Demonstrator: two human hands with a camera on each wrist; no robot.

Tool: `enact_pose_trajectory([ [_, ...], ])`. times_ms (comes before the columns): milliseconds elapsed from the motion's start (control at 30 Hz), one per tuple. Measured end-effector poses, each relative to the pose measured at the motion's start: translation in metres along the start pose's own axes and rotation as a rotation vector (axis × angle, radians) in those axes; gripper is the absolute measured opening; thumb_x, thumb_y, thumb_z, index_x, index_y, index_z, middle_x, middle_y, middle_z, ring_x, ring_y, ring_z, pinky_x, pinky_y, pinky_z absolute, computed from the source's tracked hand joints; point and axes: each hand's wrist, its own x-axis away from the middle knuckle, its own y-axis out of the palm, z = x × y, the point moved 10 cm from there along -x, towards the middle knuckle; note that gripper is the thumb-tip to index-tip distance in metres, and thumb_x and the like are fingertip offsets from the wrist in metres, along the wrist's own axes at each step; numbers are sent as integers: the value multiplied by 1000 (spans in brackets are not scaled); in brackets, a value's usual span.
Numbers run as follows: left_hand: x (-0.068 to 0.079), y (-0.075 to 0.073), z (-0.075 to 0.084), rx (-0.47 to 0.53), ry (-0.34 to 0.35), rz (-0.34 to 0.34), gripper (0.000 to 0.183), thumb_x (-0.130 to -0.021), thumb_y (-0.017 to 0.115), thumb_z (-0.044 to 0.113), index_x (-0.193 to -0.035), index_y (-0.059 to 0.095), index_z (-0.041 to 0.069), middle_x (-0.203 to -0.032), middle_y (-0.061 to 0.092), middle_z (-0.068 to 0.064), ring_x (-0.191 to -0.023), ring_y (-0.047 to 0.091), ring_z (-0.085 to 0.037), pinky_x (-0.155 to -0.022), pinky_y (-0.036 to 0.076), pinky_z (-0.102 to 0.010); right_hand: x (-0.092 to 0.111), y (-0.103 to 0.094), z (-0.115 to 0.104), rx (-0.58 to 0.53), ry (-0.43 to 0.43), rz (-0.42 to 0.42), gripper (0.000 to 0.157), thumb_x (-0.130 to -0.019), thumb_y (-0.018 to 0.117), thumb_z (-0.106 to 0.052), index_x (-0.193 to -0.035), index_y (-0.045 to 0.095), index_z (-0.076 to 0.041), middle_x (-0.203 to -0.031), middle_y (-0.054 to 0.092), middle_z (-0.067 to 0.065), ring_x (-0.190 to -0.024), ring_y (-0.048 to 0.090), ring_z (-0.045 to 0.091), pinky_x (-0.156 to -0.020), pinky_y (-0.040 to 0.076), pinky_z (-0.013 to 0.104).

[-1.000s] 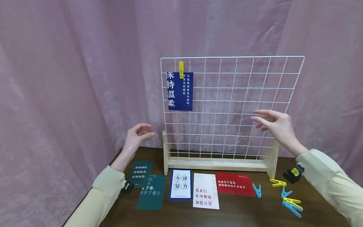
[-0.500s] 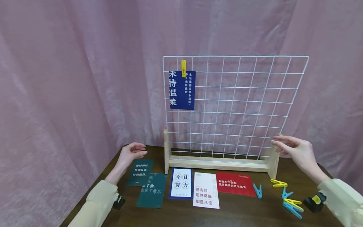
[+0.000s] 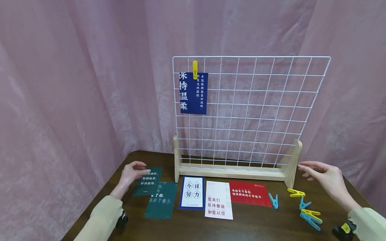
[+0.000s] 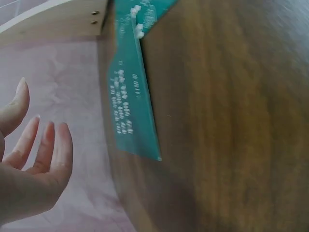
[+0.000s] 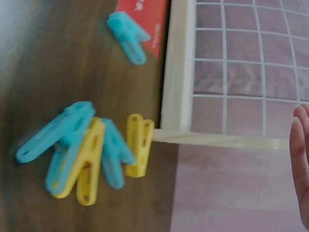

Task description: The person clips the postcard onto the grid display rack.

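Observation:
My left hand (image 3: 131, 174), fingers loosely bent and holding nothing, hovers by the upper of two overlapping green cards (image 3: 145, 190). In the left wrist view that hand (image 4: 41, 169) has its thumb apart from the fingers. At the right end of the rack, my right hand (image 3: 327, 177) hangs with relaxed fingers and nothing between them. Below it lie several blue and yellow clothespins (image 3: 310, 221). A yellow clothespin (image 3: 195, 69) fixes a dark blue card (image 3: 194, 95) to the upper left of the white wire grid (image 3: 256, 89).
The grid stands in a wooden base (image 3: 232, 172) on a brown table (image 3: 181, 231). In front lie a blue-bordered card (image 3: 192, 193), a white card (image 3: 218, 201) and a red card (image 3: 250, 194), with a blue clothespin (image 3: 273, 201) alongside. Pink curtains (image 3: 90, 83) hang behind.
Both hands have lowered and spread apart: the left down and leftward, the right down and rightward, away from in front of the grid. The cards and clothespins have stayed put.

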Motion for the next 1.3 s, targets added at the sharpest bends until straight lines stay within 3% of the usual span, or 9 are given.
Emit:
enact_pose_trajectory([
  [167,12,-5,12,-145,-48,19,47,-40,62,42,-80,48,21,-76,48,3,-58,48,-11,-43,39,-26,8,4,19,36,52,-33,25,-67,50,-21,-89,52,-8,-69,55,3,-55,50,13,-45,39,23],
  [333,25,-9,19,-219,-94,24,51,-40,62,43,-81,47,16,-77,47,-2,-61,45,-15,-43,39,-26,13,11,28,39,53,-87,25,-68,50,-20,-89,52,-7,-72,55,4,-58,51,13,-46,40,23],
  [500,27,-11,12,-294,-118,42,55,-37,60,45,-82,45,18,-79,46,-1,-65,42,-15,-46,38,-25,17,14,32,46,44,-110,24,-69,49,-20,-89,52,-8,-75,54,4,-60,51,12,-48,40,22],
  [800,32,-8,1,-396,-138,49,75,-31,60,50,-89,39,7,-83,44,-11,-70,38,-22,-58,32,-35,21,17,36,19,62,-128,25,-69,49,-21,-89,52,-7,-74,55,4,-56,50,12,-47,40,25],
  [933,43,-7,19,-413,-171,49,81,-27,62,48,-89,37,3,-82,41,-13,-72,32,-27,-60,27,-38,21,18,37,-9,67,-134,25,-70,48,-20,-89,51,-5,-75,54,6,-57,51,14,-48,40,25],
  [1133,69,-1,59,-438,-295,-39,97,-26,66,44,-100,27,-6,-87,24,-25,-77,18,-38,-60,19,-49,24,20,38,-28,62,-157,25,-71,47,-18,-90,50,-3,-76,54,7,-58,51,14,-49,40,25],
  [1200,73,0,62,-467,-335,-66,102,-26,67,40,-104,21,-7,-90,19,-26,-79,15,-38,-62,17,-51,24,21,39,-35,59,-161,25,-71,47,-18,-90,50,-4,-76,54,7,-59,51,13,-49,40,25],
  [1300,74,2,65,-485,-333,-71,109,-25,69,37,-107,13,-10,-91,15,-28,-80,13,-39,-63,17,-51,25,23,40,-54,56,-174,25,-71,47,-17,-91,50,-2,-77,54,9,-61,51,14,-49,40,25],
])
